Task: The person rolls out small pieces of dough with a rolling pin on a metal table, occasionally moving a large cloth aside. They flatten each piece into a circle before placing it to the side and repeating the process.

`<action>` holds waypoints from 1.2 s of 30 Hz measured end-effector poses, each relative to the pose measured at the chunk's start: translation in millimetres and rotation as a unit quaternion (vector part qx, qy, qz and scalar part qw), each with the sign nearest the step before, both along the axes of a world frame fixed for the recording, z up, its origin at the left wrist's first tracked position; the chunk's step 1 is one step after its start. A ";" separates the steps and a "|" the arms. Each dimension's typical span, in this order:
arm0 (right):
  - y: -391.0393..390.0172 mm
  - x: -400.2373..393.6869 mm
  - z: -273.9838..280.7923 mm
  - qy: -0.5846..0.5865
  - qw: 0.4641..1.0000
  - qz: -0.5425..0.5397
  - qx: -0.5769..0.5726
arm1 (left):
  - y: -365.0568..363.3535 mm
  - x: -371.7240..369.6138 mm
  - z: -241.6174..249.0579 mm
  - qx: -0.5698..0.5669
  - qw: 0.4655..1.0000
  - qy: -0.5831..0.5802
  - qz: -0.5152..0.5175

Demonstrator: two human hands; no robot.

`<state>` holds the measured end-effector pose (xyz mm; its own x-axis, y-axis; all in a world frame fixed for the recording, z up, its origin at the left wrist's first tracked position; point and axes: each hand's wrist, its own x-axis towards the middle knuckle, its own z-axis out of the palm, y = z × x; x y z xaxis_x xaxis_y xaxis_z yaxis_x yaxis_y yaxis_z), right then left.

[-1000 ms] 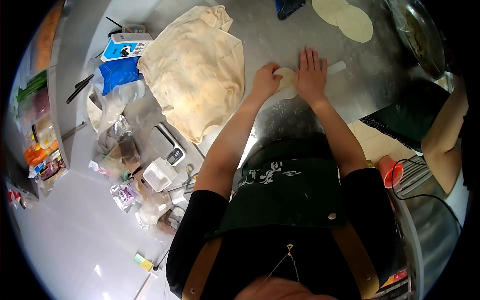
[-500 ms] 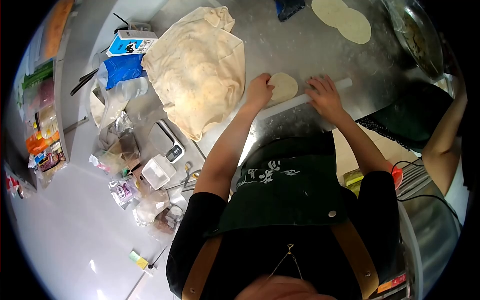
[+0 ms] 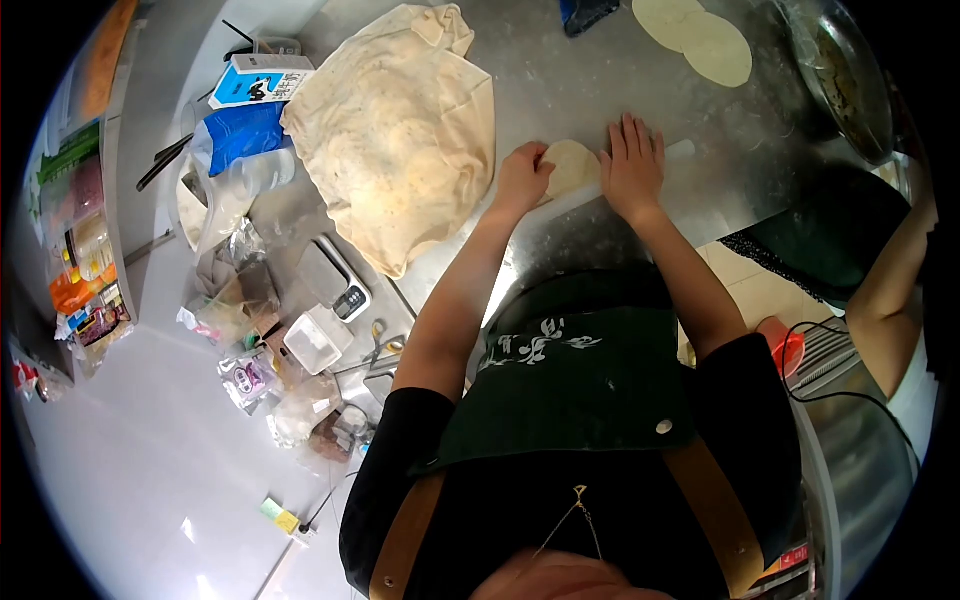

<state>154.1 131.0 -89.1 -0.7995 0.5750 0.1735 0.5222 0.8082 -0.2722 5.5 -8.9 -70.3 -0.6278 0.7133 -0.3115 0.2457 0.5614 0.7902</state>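
Note:
A small round dough wrapper [image 3: 571, 168] lies on the metal worktop between my hands. My left hand [image 3: 523, 178] is closed on its left edge, fingers curled and thumb against the dough. My right hand [image 3: 633, 168] lies flat, its fingers stretched forward and its palm over a white rolling pin [image 3: 681, 151]. The pin runs at a slant along the near side of the wrapper; its middle is hidden under the right hand. Two larger rolled wrappers [image 3: 718, 50] overlap farther back on the worktop.
A beige cloth [image 3: 390, 140] covers something lumpy on the left. Beyond it stand a milk carton [image 3: 262, 82] and a blue packet [image 3: 240, 138]. A kitchen scale [image 3: 338, 280], scissors [image 3: 383, 342] and bags sit at lower left. A metal bowl [image 3: 848, 85] and another person's arm [image 3: 888, 300] are at right.
My right hand has shifted left and its fingers have straightened over the pin. The pin's right end has moved slightly left and nearer. My left hand stays at the wrapper's edge.

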 end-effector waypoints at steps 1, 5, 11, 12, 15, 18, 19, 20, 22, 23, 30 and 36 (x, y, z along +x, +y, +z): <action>2.1 -2.3 -0.1 -0.015 1.000 0.001 0.008 | 2.6 -2.7 -1.9 0.007 1.000 -0.006 0.009; 6.2 -23.8 9.4 -0.035 0.999 -0.004 0.022 | 6.6 -6.4 -14.9 0.035 0.998 -0.033 0.042; -0.3 -1.8 -1.9 -0.036 0.999 0.006 0.016 | 15.0 -13.7 -13.4 0.039 0.998 -0.031 0.025; -1.1 0.3 -4.9 -0.048 0.999 0.008 0.016 | 16.4 -12.6 -13.7 0.037 0.999 -0.029 0.015; 7.7 -42.0 8.6 -0.046 0.999 -0.010 0.016 | 27.5 -14.9 -4.4 -0.025 0.996 0.044 -0.068; 4.7 -25.3 -1.7 -0.006 1.000 0.012 0.022 | 31.1 -12.4 14.5 -0.091 0.979 0.113 -0.142; 3.7 -13.4 -1.6 -0.010 0.999 0.031 0.006 | 29.9 -9.6 18.7 -0.079 0.978 0.132 -0.142; 1.2 2.6 -1.0 -0.015 0.999 0.050 -0.011 | 27.4 -5.6 22.0 -0.068 0.976 0.149 -0.142; -1.7 37.9 4.8 -0.014 0.993 0.108 -0.038 | 21.4 3.9 35.7 -0.057 0.979 0.141 -0.138; 0.9 54.9 11.1 -0.004 0.988 0.145 -0.047 | 20.6 6.0 49.2 -0.054 0.982 0.119 -0.135; 22.5 67.8 26.3 0.003 0.962 0.253 -0.099 | 1.1 6.6 31.5 -0.160 0.981 0.075 -0.081; 25.1 30.6 31.5 0.016 0.955 0.279 -0.103 | -1.8 2.8 25.8 -0.149 0.981 0.075 -0.098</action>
<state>184.7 156.1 -57.5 -0.9874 0.0856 0.1330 0.0143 0.8856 -0.4643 8.4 -10.7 -44.5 -0.5418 0.7167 -0.4390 0.4733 0.6918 0.5453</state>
